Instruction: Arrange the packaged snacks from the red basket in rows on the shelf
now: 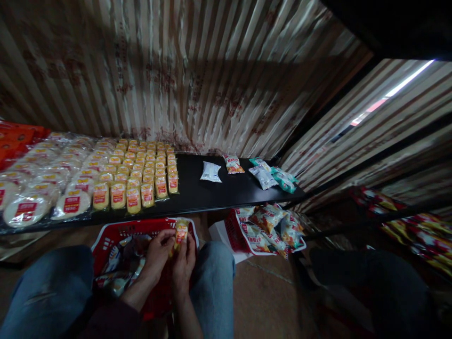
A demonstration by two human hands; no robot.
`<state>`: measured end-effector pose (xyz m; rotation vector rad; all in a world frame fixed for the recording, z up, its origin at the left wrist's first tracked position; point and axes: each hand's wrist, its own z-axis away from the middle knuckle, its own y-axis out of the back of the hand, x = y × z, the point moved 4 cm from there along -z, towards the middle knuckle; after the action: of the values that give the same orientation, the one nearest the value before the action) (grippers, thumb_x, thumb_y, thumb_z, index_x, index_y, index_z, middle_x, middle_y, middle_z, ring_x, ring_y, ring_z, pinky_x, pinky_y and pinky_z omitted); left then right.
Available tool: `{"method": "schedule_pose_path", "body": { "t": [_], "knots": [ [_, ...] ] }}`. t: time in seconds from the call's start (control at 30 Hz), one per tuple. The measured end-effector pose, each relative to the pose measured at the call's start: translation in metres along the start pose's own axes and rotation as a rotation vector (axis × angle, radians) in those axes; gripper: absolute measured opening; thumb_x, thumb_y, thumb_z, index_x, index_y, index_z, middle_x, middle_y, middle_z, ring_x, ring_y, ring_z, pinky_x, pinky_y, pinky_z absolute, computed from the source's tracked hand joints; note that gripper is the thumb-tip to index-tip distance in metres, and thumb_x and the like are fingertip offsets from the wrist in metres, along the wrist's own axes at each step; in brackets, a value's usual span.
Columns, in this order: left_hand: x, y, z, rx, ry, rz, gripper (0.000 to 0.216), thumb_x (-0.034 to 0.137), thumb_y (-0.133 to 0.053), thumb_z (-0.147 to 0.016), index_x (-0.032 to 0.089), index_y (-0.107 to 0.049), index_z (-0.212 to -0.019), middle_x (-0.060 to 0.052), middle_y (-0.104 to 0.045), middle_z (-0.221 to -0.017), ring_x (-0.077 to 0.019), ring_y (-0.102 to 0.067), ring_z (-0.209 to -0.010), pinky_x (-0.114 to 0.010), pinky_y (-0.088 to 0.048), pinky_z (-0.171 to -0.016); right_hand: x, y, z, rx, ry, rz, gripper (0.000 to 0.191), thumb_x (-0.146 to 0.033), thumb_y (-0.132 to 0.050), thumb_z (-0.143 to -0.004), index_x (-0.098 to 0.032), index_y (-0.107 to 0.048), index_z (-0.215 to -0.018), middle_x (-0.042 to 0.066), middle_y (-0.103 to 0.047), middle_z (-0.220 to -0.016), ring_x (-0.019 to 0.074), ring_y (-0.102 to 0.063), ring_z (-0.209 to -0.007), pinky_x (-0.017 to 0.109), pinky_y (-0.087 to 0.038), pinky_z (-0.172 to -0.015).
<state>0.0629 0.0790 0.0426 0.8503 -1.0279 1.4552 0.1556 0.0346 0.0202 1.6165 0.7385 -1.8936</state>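
While your left hand (159, 249) pinches the small yellow packet (181, 230), your right hand (183, 263) clamps it too, above the red basket (151, 228).

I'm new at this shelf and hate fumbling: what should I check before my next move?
1. Grip: ok; the yellow packet is between left hand and right hand.
2. Label visible: ok; it faces the camera.
3. Packet seal: cannot tell; too small to judge.
4. Spacing: ok; the yellow rows stand apart from the silver packet on the shelf.
5. Basket position: ok; the red basket is beneath the hands.
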Motion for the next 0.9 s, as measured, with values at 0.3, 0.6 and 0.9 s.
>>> {"method": "schedule_pose_path", "body": {
  "t": [0.3,0.6,0.9],
  "knots": [
    [0.012,-0.002,0.001,0.019,-0.035,-0.023,0.03,0.034,-0.06,-0.063,0.016,-0.067,-0.086,-0.01,-0.071,-0.095,-0.0228,-0.064,-0.091,-0.037,-0.046,-0.089,-0.007,-0.006,-0.003,-0.072,0.009,-0.019,0.044,-0.046,-0.053,-0.083,-0.016,-0.06,-0.114,0.012,-0.067,-0.114,0.0234,-0.063,-0.104,0.035,-0.048,-0.09],
    [0.019,-0.001,0.003,0.021,-0.052,0.039,0.027,0.029,-0.06,-0.065,0.016,-0.069,-0.087,-0.007,-0.073,-0.093,-0.0192,-0.065,-0.088,-0.033,-0.049,-0.084,-0.006,-0.01,-0.007,-0.109,-0.083,-0.176,0.046,-0.042,-0.057,-0.08,-0.017,-0.059,-0.118,0.011,-0.064,-0.121,0.0213,-0.061,-0.107,0.035,-0.047,-0.093],
    [0.037,-0.001,0.0,-0.011,-0.078,0.078,0.028,0.027,-0.058,-0.065,0.016,-0.071,-0.088,-0.007,-0.073,-0.096,-0.0193,-0.065,-0.09,-0.032,-0.047,-0.086,-0.025,-0.018,-0.011,-0.13,-0.245,-0.328,0.04,-0.037,-0.065,-0.073,-0.018,-0.064,-0.108,0.005,-0.071,-0.101,0.0165,-0.066,-0.088,0.029,-0.051,-0.08]
  ]
}}
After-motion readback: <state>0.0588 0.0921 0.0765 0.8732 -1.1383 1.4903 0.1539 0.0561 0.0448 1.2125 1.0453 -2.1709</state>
